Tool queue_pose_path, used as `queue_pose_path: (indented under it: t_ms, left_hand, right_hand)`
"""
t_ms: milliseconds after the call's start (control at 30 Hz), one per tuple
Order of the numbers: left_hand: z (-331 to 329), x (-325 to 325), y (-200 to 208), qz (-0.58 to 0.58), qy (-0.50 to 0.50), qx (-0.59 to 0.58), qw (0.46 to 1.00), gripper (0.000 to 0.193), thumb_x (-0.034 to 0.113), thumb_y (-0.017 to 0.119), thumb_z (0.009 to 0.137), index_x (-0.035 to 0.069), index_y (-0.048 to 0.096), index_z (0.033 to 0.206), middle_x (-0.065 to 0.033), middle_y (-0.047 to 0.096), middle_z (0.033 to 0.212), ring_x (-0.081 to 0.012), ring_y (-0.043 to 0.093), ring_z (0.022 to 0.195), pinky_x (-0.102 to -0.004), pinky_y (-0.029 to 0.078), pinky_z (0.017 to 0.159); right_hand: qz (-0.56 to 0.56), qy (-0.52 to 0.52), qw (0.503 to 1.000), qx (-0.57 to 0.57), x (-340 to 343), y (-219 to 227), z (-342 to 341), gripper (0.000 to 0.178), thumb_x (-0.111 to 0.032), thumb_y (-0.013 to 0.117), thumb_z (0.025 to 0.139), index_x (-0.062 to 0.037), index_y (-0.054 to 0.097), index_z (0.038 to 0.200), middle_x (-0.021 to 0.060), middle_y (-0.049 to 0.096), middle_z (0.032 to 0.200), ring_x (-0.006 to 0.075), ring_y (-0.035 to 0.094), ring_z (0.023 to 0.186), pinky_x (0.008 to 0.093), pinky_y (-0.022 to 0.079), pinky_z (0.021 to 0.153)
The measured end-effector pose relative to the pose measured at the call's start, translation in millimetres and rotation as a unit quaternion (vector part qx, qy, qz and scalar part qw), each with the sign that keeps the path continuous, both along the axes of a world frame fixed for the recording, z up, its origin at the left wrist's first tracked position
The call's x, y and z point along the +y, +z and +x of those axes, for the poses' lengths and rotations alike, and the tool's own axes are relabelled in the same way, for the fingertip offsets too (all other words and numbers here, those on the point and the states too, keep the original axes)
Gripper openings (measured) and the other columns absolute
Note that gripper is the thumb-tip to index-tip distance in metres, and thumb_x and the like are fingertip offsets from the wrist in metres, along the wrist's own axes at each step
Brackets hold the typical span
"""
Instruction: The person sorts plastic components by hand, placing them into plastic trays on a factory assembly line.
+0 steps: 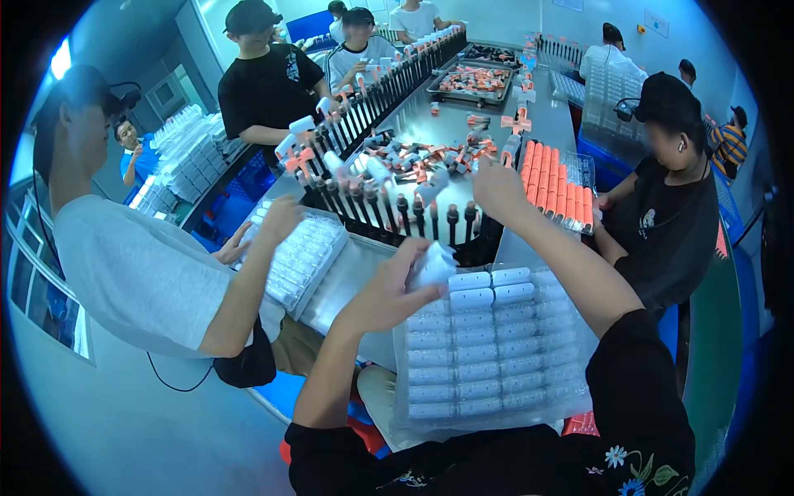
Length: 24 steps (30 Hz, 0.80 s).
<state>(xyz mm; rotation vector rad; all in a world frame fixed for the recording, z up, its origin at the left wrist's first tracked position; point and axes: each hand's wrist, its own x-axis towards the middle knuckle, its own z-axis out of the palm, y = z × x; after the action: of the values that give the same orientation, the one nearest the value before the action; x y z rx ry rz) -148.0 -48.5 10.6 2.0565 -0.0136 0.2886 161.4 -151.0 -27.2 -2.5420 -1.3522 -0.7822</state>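
My left hand [389,289] is closed around a small white plastic shell [436,266] above the far left corner of a clear blister tray [423,418]. White oblong plastic pieces [472,299] lie in rows in this tray, directly in front of me. My right hand [499,192] is closed and reaches out past the row of black upright posts [453,221], beside a pile of orange and grey clips [438,155]. What its fingers hold, if anything, is hidden. Near that hand, an orange cross-shaped clip [515,124] sits on a post.
The posts form a loop around a metal table [451,124]. A tray of orange tubes [562,186] lies at the right, beside a co-worker in black [670,207]. Another co-worker in grey [149,273] handles a tray of white pieces [302,256] at the left. Metal trays [473,83] of clips stand farther back.
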Motion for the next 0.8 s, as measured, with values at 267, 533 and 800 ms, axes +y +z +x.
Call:
queue_pose_path:
  t_ms: [267, 533, 800]
  left_hand:
    - [111.1, -15.7, 47.8, 0.228, 0.125, -0.247, 0.934, 0.048, 0.023, 0.058, 0.102, 0.007, 0.045, 0.145, -0.0208, 0.061, 0.11, -0.0336, 0.064, 0.098, -0.0401, 0.05, 0.088]
    - [216.7, -10.2, 11.7, 0.422, 0.154, 0.017, 0.893, 0.051, 0.037, 0.055, 0.101, 0.008, 0.047, 0.143, -0.0326, 0.058, 0.125, -0.0507, 0.064, 0.111, -0.057, 0.054, 0.09]
    - [155.1, -14.1, 24.3, 0.418, 0.276, 0.151, 0.852, 0.079, 0.051, 0.061, 0.096, -0.015, 0.045, 0.138, -0.0322, 0.066, 0.119, -0.0405, 0.072, 0.101, -0.0469, 0.058, 0.088]
  right_hand:
    - [-0.076, 0.094, 0.967, 0.222, -73.2, -12.8, -106.7, 0.035, -0.026, 0.058, 0.099, 0.0015, 0.061, 0.12, 0.0225, 0.07, 0.09, 0.0403, 0.07, 0.09, 0.0546, 0.056, 0.08]
    - [-0.031, 0.217, 0.956, 0.196, -141.5, -5.4, -128.0, 0.046, -0.019, 0.076, 0.083, 0.0022, 0.063, 0.121, 0.0171, 0.067, 0.109, 0.0357, 0.064, 0.108, 0.0459, 0.052, 0.093]
    - [-0.181, 0.219, 0.928, 0.24, -139.7, 3.0, -102.5, 0.041, -0.023, 0.081, 0.082, 0.0022, 0.064, 0.11, 0.0195, 0.067, 0.112, 0.037, 0.064, 0.111, 0.0475, 0.053, 0.093]
